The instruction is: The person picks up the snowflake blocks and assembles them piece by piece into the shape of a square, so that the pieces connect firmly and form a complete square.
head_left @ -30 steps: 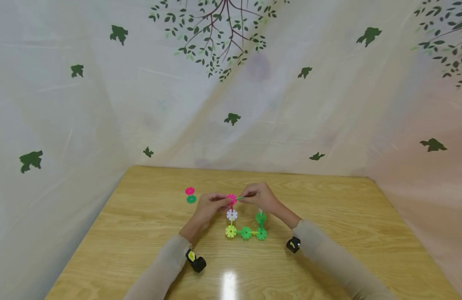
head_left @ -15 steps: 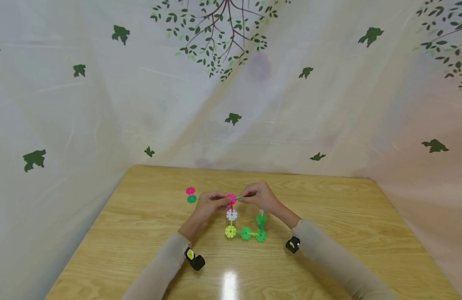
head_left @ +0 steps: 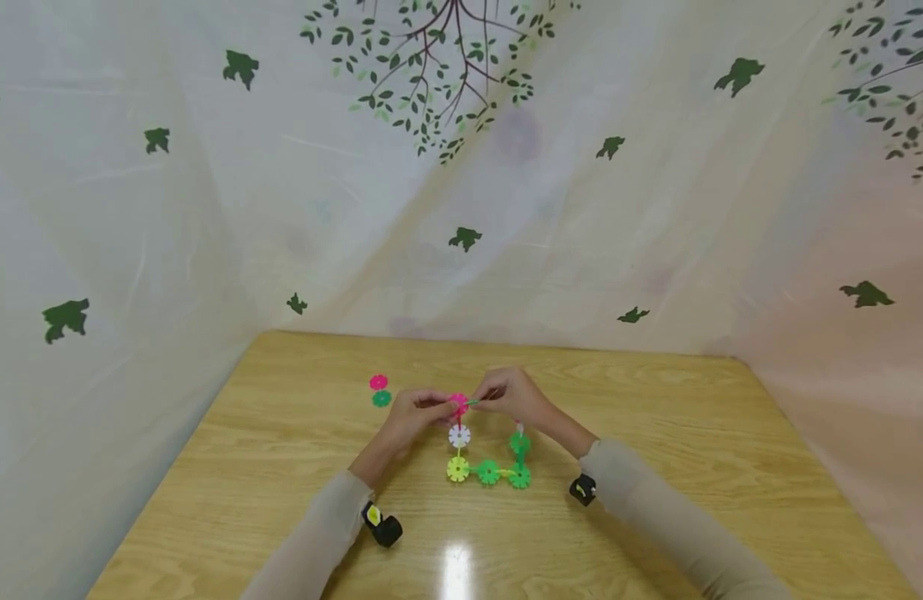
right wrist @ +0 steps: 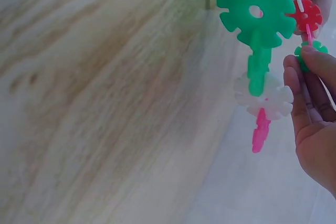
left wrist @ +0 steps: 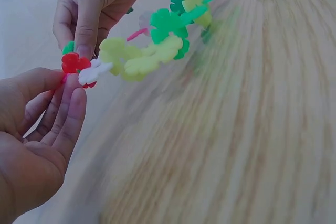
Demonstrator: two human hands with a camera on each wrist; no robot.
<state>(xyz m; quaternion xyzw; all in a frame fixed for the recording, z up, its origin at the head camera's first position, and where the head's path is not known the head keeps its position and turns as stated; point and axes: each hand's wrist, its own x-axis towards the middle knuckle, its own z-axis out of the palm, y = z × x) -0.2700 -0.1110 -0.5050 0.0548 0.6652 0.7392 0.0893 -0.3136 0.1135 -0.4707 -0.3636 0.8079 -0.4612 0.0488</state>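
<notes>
In the head view, a chain of flower-shaped interlocking plastic discs hangs between my hands. My left hand (head_left: 411, 422) pinches the pink disc (head_left: 459, 404) at its upper left corner. My right hand (head_left: 517, 400) pinches a green disc (head_left: 472, 402) edge-on, right against that pink one. Below them run a red disc (left wrist: 75, 63), a white disc (head_left: 459, 436) and a yellow disc (head_left: 457, 469), then a row of green ones (head_left: 488, 472) that turns up on the right. In the right wrist view, that far branch ends in a translucent white disc (right wrist: 262, 97) and a pink disc (right wrist: 261, 132), hanging free.
Two loose discs, one pink (head_left: 379, 382) and one green (head_left: 382, 398), lie on the wooden table (head_left: 281, 433) left of my left hand. A pale cloth (head_left: 371, 250) printed with branches and green birds stands behind the table.
Both hands and the chain have shifted slightly toward me. The green disc in my right hand has come closer to the pink disc. The loose discs stay put.
</notes>
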